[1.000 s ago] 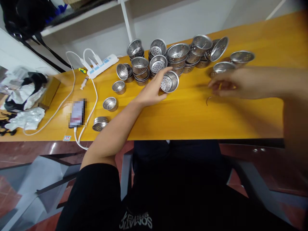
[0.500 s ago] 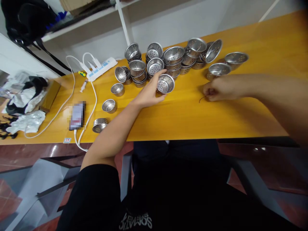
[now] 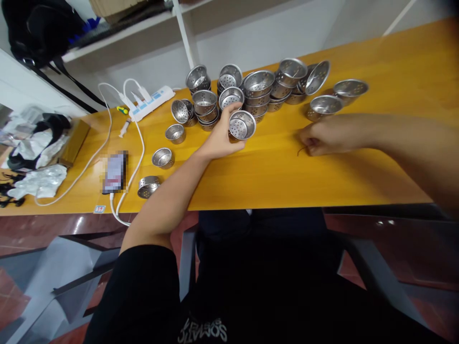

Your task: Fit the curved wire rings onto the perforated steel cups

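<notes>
strainer pile (image 3: 251, 88) behind left hand (image 3: 218, 138), wire (image 3: 301, 150) right

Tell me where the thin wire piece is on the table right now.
In the head view the thin wire piece lies on the yellow table, right of centre, pinched at the right hand, just in front of the two loose strainer cups.

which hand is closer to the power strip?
Left. The left hand grips a perforated metal cup just right of the power strip; the right hand sits much farther right, pinching a thin wire.
</notes>
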Demonstrator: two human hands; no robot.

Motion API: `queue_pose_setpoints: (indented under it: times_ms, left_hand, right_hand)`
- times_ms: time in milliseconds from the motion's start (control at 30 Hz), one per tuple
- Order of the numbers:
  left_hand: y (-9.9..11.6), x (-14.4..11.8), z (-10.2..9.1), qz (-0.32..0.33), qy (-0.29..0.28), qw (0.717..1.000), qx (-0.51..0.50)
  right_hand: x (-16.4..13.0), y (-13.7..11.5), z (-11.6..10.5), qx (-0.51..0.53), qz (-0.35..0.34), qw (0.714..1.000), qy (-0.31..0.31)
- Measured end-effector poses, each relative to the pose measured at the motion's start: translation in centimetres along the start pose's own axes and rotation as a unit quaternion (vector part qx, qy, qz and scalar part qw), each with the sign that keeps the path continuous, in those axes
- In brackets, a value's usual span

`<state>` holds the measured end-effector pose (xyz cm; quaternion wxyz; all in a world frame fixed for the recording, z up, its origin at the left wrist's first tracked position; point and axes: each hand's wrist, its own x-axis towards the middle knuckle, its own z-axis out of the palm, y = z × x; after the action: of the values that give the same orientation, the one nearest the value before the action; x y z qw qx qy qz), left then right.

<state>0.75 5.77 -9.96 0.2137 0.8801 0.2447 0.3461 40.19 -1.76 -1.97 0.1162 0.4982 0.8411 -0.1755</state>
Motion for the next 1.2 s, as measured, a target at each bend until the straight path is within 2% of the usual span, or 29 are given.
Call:
queue_pose_setpoints:
  times_ms: [100, 200, 267, 400, 533, 633, 733, 800, 867, 933, 1033, 1200]
  left_hand:
    - [-0.6, 0.0, 0.1, 0.0, 0.014, 1.0, 0.0]
    - [-1.2, -0.1, 0.2, -0.003, 0.022, 1.0, 0.004]
    - [-1.6, -0.1, 0.3, -0.002, 0.023, 1.0, 0.002]
    - [-2.1, 0.0, 0.5, -0.011, 0.028, 0.999, -0.023]
    - [-2.8, 0.3, 0.9, -0.014, 0.042, 0.998, -0.044]
    - [-3.1, 0.5, 1.3, -0.024, 0.049, 0.997, -0.06]
    - [-3.0, 0.5, 1.4, -0.034, 0.045, 0.997, -0.059]
    - [-2.5, 0.5, 1.2, -0.038, 0.036, 0.997, -0.052]
    - [-1.9, 0.5, 0.9, -0.045, 0.026, 0.998, -0.046]
    - [-1.3, 0.6, 0.4, -0.052, 0.023, 0.998, -0.041]
    - [-0.8, 0.7, -0.1, -0.052, 0.04, 0.997, -0.033]
    - [-1.3, 0.9, 0.2, -0.058, 0.059, 0.996, -0.038]
  right_hand:
    - [-0.2, -0.3, 0.1, -0.02, 0.012, 0.999, -0.026]
    - [-0.5, -0.6, 0.0, -0.021, -0.006, 1.0, -0.019]
    - [-0.6, -0.6, -0.2, 0.003, -0.021, 1.0, 0.009]
    - [-0.6, -0.6, -0.6, 0.093, -0.014, 0.989, 0.115]
    - [0.7, -1.8, -1.2, 0.263, -0.007, 0.945, 0.197]
    - [1.9, -3.8, -2.3, 0.332, -0.03, 0.901, 0.277]
    - [2.7, -6.9, -4.2, 0.413, -0.089, 0.83, 0.364]
    - [3.3, -9.0, -5.5, 0.466, -0.134, 0.78, 0.396]
    - [4.2, -10.6, -6.1, 0.49, -0.146, 0.754, 0.413]
    - [5.5, -11.3, -5.7, 0.498, -0.128, 0.743, 0.428]
    - [7.5, -11.0, -4.0, 0.499, -0.096, 0.736, 0.448]
    - [8.9, -9.9, -1.3, 0.483, -0.092, 0.742, 0.455]
